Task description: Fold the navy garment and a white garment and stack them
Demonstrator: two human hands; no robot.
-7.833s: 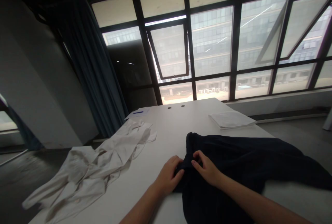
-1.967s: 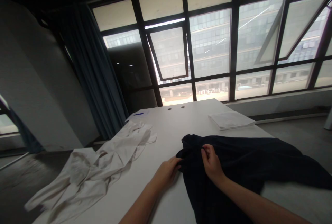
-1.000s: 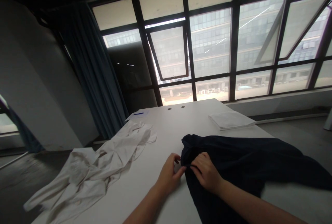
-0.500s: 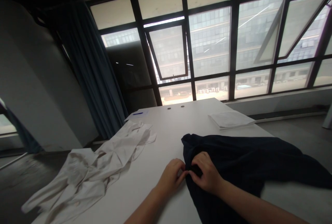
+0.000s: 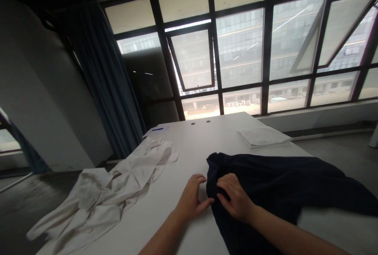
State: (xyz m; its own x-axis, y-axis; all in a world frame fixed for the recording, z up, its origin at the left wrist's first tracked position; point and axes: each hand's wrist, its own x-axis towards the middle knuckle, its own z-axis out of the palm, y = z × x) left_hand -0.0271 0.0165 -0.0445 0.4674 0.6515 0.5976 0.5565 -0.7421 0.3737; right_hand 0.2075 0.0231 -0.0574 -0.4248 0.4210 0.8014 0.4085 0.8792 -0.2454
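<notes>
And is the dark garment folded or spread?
Spread loosely: the dark garment trails rightward and also toward the viewer, under the right hand.

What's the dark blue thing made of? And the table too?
The dark blue garment looks like soft, matte cloth, because it droops in loose folds without shine. The table might be smooth, coated board: it looks flat, white and even, but what's inside doesn't show.

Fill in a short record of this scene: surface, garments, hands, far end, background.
Surface: white table
Dark garment: on the table, spread toward the right
Pale garment: crumpled along the left side
Left hand: open, thumb at the dark garment's edge
Right hand: on the dark garment, grip unclear
Far end: blue pen on paper
Background: windows, blue curtain
</notes>
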